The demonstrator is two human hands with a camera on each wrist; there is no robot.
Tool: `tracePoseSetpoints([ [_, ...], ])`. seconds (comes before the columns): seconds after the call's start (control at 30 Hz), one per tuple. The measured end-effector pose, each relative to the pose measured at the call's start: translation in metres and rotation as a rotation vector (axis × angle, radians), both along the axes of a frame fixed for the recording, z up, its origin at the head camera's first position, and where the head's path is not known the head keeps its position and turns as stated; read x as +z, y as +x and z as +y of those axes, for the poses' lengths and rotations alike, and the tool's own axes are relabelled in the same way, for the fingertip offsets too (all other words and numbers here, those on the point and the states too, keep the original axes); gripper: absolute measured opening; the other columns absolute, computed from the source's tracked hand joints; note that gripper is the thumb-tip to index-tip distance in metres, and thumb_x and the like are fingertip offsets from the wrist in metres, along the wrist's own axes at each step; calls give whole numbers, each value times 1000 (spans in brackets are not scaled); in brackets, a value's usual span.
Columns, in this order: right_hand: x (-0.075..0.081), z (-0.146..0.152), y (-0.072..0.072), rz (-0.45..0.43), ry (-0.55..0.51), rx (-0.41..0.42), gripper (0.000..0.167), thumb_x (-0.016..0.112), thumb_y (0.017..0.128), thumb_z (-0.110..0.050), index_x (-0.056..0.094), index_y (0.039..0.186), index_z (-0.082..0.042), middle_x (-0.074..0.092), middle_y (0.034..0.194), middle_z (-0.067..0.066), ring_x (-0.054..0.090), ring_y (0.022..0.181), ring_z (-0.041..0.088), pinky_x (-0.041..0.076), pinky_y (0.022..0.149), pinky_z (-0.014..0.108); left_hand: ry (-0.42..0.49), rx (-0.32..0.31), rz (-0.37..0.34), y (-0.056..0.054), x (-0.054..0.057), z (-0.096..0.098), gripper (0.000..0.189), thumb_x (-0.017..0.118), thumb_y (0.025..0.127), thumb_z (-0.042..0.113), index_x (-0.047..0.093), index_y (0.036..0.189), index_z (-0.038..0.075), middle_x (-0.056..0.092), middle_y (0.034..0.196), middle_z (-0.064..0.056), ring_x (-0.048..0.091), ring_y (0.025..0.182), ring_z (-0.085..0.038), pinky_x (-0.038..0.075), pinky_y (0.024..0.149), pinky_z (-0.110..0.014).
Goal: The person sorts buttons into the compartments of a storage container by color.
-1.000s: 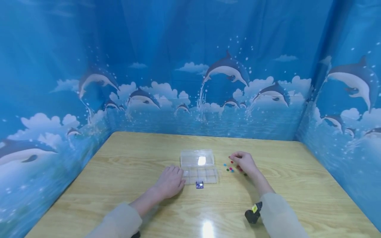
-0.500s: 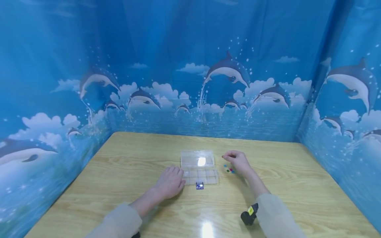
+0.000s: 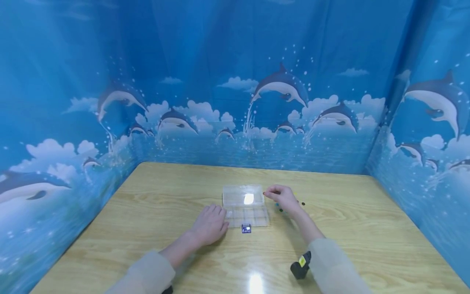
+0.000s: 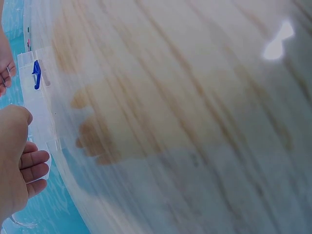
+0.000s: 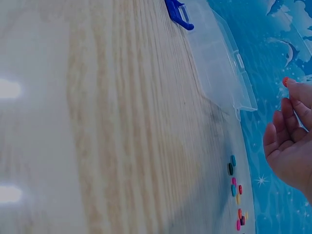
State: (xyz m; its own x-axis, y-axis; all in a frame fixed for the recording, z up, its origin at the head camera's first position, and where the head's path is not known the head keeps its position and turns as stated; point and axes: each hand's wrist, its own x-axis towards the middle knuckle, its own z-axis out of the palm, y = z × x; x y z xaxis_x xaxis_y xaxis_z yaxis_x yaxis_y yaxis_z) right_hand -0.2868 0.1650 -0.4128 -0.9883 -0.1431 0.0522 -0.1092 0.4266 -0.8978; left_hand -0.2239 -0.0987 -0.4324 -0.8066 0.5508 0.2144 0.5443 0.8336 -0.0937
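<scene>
A clear plastic compartment box [image 3: 253, 216] lies on the table with its lid [image 3: 235, 195] folded back and a blue-purple latch [image 3: 246, 229] at the front. The left hand [image 3: 209, 224] holds the box's left edge, its thumb by the front corner; in the left wrist view its fingers [image 4: 35, 171] are bent. Between thumb and fingertip, the right hand [image 3: 285, 199] pinches a small red button-like disc [image 5: 286, 82], just right of the lid. Several coloured discs [image 5: 233, 190] lie on the table below that hand, partly hidden by it in the head view.
The wooden table [image 3: 176, 188] reaches back to blue curtains [image 3: 205, 139] printed with dolphins, which also stand at both sides. A dark disc [image 3: 303, 203] lies right of the right hand. A black wrist camera [image 3: 301, 267] hangs by the right sleeve.
The right hand has moved left with the red disc, from over the loose discs to beside the lid. The left hand and the box stay where they were.
</scene>
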Motion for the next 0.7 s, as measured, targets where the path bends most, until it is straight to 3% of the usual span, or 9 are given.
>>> tracePoseSetpoints([
  [0.1,-1,-5,0,15,-13,5,16,63,88,-17,66,94,-2,64,97,6,54,89,19,44,80,38,-4,-5,10,0,0,0,30,52,91,32,54,96,3,51,85,-7,47,82,-21,44,77,-36],
  [0.3,-5,-15,-1,26,-60,30,14,65,86,-11,66,93,0,65,92,6,57,86,18,46,79,33,-3,-6,22,0,-1,0,29,52,91,32,54,94,4,51,85,-7,47,82,-20,44,77,-36],
  [0.7,-2,-38,3,-9,-58,53,10,65,85,-9,66,92,-2,64,92,4,56,87,18,46,82,40,15,-4,16,-1,-2,0,27,53,91,31,53,92,4,49,82,-5,45,79,-19,44,75,-35],
])
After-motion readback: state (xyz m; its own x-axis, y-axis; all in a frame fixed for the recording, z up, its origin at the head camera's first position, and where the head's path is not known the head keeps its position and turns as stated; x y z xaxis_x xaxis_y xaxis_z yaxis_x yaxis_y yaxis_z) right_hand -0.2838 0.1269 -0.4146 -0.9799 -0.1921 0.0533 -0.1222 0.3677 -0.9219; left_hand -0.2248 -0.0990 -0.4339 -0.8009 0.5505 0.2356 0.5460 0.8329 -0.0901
